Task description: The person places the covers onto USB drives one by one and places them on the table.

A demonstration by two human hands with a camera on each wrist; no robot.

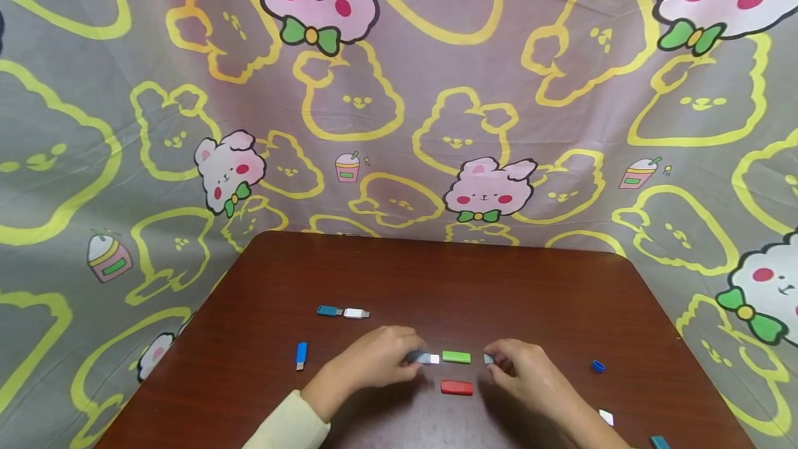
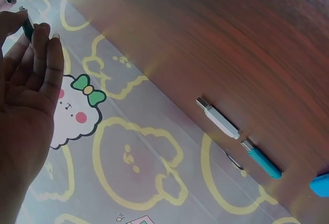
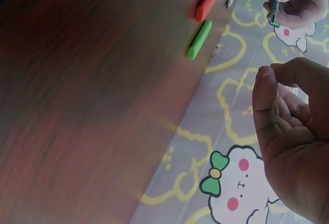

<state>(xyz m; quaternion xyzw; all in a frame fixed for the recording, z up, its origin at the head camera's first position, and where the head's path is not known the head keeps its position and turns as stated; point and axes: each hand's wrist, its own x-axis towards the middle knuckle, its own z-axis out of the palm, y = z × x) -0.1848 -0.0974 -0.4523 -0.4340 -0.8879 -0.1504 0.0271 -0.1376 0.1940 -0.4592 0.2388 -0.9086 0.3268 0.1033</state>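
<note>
The left hand (image 1: 382, 357) pinches a grey-blue USB stick (image 1: 425, 358), its bright end pointing right. In the left wrist view that stick (image 2: 27, 27) stands between the thumb and fingertips of the left hand (image 2: 31, 88). Facing it, the right hand (image 1: 535, 374) pinches a small greyish piece (image 1: 489, 359), which its fingers hide in the right wrist view. A green USB stick (image 1: 456, 357) lies on the table between the hands, and a red one (image 1: 457, 387) lies nearer the front. The two held things are apart.
Teal (image 1: 328, 311) and white (image 1: 355, 313) USB sticks lie end to end at the back left, a blue one (image 1: 301, 355) nearer. At the right lie a blue cap (image 1: 598, 366), a white piece (image 1: 607, 417) and a teal piece (image 1: 659, 442). A patterned curtain (image 1: 399, 54) hangs behind the table.
</note>
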